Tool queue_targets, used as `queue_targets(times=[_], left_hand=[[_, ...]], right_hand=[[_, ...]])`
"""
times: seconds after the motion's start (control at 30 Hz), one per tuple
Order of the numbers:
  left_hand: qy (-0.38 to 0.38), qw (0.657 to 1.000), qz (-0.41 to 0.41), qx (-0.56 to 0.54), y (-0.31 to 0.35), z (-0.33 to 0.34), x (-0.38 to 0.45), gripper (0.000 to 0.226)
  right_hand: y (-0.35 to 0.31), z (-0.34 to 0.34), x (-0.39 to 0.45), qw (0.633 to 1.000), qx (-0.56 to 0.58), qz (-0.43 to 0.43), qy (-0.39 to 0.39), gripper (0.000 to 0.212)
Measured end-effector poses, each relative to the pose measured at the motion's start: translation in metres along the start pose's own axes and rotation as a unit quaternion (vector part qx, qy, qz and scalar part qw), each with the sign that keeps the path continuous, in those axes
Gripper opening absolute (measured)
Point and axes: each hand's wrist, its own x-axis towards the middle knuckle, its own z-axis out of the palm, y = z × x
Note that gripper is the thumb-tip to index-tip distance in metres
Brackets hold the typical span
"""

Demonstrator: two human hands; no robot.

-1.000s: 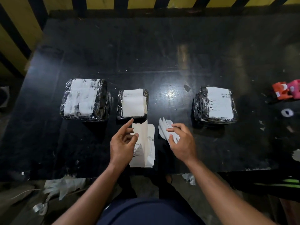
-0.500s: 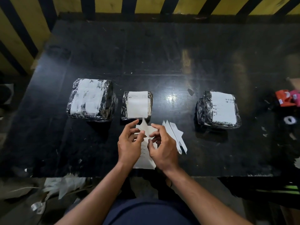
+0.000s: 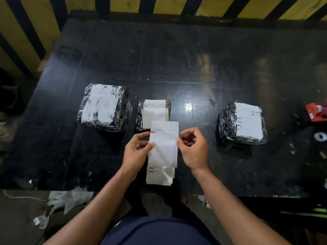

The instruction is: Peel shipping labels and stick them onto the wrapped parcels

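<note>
Pinching a shipping label (image 3: 163,145) by its side edges, left hand (image 3: 136,152) and right hand (image 3: 193,149) hold it above the label stack (image 3: 160,175). All 3 wrapped parcels (image 3: 104,106) appear labelled; whether another label is needed cannot be told.

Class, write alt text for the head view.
Both hands, left hand and right hand, pinch a label above a label stack; three wrapped parcels sit behind on a black table.
</note>
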Motion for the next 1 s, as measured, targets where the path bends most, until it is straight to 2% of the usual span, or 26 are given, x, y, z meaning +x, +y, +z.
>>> queue_targets(times=[0.17, 0.3, 0.43, 0.57, 0.8, 1.0], left_hand=[[0.033, 0.998, 0.026, 0.054, -0.001, 0.0, 0.005, 0.041], [0.034, 0.983, 0.085, 0.162, -0.002, -0.001, 0.013, 0.042], [0.044, 0.963, 0.126, 0.233, -0.003, 0.001, 0.031, 0.026], [0.061, 0.954, 0.125, 0.265, -0.002, 0.003, 0.062, 0.017], [0.122, 0.949, 0.088, 0.276, 0.009, 0.012, 0.12, 0.02], [0.12, 0.951, 0.06, 0.279, 0.013, 0.018, 0.157, 0.023]], right_hand=[[0.016, 0.003, 0.003, 0.997, -0.059, -0.03, -0.03, 0.013], [0.027, 0.011, 0.007, 0.992, -0.1, -0.062, -0.038, 0.022], [0.037, 0.024, 0.025, 0.991, -0.114, -0.053, -0.046, 0.031], [0.039, 0.042, 0.054, 0.99, -0.124, -0.048, -0.049, 0.031], [0.046, 0.082, 0.109, 0.987, -0.143, -0.042, -0.055, 0.03], [0.055, 0.105, 0.142, 0.986, -0.157, -0.034, -0.047, 0.03]])
